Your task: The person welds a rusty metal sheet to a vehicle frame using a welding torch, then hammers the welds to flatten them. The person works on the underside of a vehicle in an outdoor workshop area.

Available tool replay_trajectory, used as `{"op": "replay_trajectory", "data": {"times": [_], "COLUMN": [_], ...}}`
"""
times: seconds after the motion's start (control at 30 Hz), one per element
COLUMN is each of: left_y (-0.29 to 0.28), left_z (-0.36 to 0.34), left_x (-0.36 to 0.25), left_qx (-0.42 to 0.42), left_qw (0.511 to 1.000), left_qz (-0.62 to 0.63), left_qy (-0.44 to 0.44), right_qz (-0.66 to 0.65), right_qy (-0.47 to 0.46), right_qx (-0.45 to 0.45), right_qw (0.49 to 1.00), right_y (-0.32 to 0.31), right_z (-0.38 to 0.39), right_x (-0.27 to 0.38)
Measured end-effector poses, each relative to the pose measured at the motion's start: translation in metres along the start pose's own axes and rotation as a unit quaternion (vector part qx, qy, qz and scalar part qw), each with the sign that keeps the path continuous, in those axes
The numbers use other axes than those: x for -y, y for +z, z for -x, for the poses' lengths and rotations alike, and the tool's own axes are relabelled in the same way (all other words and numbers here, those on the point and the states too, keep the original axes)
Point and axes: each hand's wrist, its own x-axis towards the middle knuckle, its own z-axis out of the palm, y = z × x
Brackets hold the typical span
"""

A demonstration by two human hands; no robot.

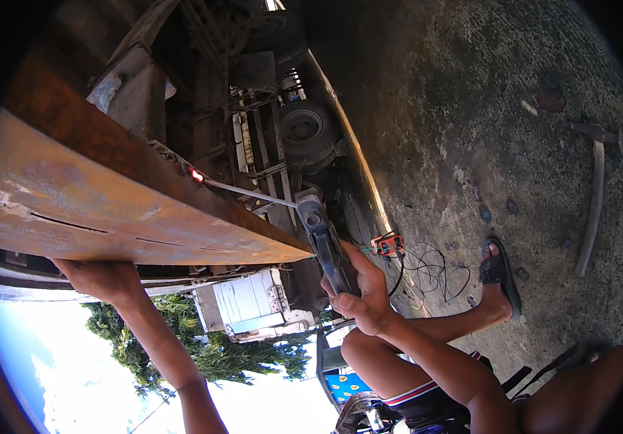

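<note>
A rusty steel beam [130,213] runs across the left side, with a few dark slits along its face. My left hand [102,278] is closed on its lower edge, fingers partly hidden. In my right hand [369,293] is a dark welding electrode holder [319,228], gripped by its handle. A thin grey welding rod [253,193] extends from its jaw toward the beam. Where the rod's far end meets the beam's upper edge, a small spot glows red [196,175]; whether they touch I cannot tell.
Beyond the beam are a truck's underframe and wheel [304,130]. An orange welding machine [387,244] with looped black cables [431,269] sits on the concrete near my sandalled foot [498,278]. A wooden-handled hammer [595,195] lies at the right. A white panelled box [246,302] shows below the beam.
</note>
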Motion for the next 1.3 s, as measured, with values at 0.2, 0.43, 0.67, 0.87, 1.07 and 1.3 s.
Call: {"op": "replay_trajectory", "data": {"times": [0.2, 0.43, 0.67, 0.87, 1.07, 1.3], "left_y": [0.0, 0.002, 0.001, -0.003, -0.004, -0.003], "left_z": [0.001, 0.001, 0.001, -0.002, -0.002, -0.001], "left_x": [0.0, -0.001, 0.001, 0.004, 0.005, 0.005], "left_qx": [0.007, 0.006, -0.005, 0.006, 0.007, 0.0], "left_qw": [1.0, 1.0, 1.0, 1.0, 0.998, 0.999], "left_qz": [-0.006, 0.006, 0.006, -0.01, -0.047, -0.029], "left_qy": [0.005, -0.005, -0.01, 0.015, 0.042, 0.037], "right_qz": [-0.005, -0.031, -0.12, -0.178, 0.082, 0.074], "right_qy": [-0.031, 0.006, 0.078, 0.093, -0.107, -0.131], "right_qx": [-0.007, 0.022, 0.047, 0.05, 0.001, 0.008], "right_qw": [0.999, 0.999, 0.989, 0.978, 0.991, 0.989], "right_y": [0.001, -0.004, -0.002, 0.0, -0.001, -0.002], "right_z": [-0.003, 0.001, 0.001, 0.001, 0.0, -0.004], "right_x": [-0.004, 0.0, 0.005, 0.006, -0.004, -0.001]}}
